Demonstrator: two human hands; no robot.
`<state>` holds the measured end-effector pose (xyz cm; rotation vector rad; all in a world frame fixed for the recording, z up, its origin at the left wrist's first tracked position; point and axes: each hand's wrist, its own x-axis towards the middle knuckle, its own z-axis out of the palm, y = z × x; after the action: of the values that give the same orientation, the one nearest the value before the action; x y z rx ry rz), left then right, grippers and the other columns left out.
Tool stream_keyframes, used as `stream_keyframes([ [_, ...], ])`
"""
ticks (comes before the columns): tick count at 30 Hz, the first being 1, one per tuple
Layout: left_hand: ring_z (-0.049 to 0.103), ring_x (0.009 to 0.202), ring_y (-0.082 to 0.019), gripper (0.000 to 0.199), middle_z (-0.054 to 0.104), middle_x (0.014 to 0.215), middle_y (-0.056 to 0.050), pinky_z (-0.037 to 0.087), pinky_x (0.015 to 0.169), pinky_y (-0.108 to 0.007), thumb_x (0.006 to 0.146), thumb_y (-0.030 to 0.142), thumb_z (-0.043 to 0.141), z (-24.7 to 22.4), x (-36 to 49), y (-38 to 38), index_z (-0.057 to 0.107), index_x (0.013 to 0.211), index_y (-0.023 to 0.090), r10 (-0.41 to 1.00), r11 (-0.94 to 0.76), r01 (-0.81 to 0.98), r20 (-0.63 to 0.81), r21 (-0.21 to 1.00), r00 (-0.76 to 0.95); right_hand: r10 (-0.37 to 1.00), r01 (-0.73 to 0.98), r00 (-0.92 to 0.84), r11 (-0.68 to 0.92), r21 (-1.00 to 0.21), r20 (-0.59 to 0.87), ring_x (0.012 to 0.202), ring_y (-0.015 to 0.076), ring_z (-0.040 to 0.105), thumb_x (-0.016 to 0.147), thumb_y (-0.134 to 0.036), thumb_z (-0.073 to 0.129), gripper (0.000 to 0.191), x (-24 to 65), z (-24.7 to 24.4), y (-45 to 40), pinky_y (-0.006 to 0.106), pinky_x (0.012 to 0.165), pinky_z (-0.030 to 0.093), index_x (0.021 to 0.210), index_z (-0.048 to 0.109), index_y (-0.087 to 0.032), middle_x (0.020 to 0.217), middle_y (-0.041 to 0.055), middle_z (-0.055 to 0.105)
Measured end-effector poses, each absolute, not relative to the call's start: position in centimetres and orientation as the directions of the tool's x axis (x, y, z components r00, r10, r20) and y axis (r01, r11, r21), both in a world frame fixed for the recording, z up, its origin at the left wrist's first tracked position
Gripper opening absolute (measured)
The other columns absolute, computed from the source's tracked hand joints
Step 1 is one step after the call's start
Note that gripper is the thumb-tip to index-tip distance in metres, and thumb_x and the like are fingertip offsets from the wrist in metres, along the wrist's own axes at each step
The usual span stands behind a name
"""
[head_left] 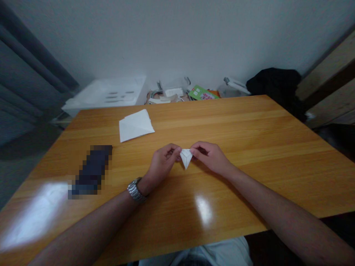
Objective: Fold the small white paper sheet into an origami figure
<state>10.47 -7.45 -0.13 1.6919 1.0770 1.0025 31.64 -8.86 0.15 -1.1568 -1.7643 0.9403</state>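
A small piece of folded white paper (pixel 186 158) hangs between my two hands above the middle of the wooden table. Its shape is a kite-like triangle, point toward me, with crease lines on its face. At its upper left corner, my left hand (pixel 164 161) pinches it between thumb and fingers; a metal watch (pixel 135 190) circles that wrist. The upper right corner is pinched the same way by my right hand (pixel 210 156). The fingertips behind the paper are partly hidden.
On the wooden table (pixel 249 125), a stack of white paper sheets (pixel 136 125) lies at the back left. A dark pixelated object (pixel 93 170) is nearer on the left. Beyond the far edge are a white plastic tray (pixel 111 92), a green booklet (pixel 202 93) and black cloth (pixel 273 83).
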Motion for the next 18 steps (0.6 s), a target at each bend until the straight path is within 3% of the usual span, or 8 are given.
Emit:
stream_keyframes([
  [9,0.066,0.064,-0.013,0.023,0.072,0.074,-0.001,0.052,0.059,-0.019,0.094,0.035,0.061,0.35,10.71,-7.77,0.069,0.084,0.016,0.944,-0.262,0.311,0.177,0.913,0.277,0.943,0.298,-0.271,0.275,-0.914,0.195,0.076,0.015,0.064,0.095,-0.036,0.061,0.021,31.36,0.25,-9.08,0.027,0.071,0.048,0.088,0.071,-0.019,0.083,0.0022,0.072],
  [18,0.069,0.071,-0.013,0.021,0.074,0.08,-0.002,0.054,0.064,-0.019,0.094,0.035,0.063,-0.25,10.74,-7.9,0.07,0.088,0.016,0.913,-0.33,0.296,0.224,0.896,0.341,0.93,0.34,-0.302,0.31,-0.888,0.209,0.075,0.0145,0.063,0.096,-0.035,0.06,0.021,31.42,0.11,-8.97,0.026,0.07,0.046,0.086,0.071,-0.019,0.081,0.001,0.071],
])
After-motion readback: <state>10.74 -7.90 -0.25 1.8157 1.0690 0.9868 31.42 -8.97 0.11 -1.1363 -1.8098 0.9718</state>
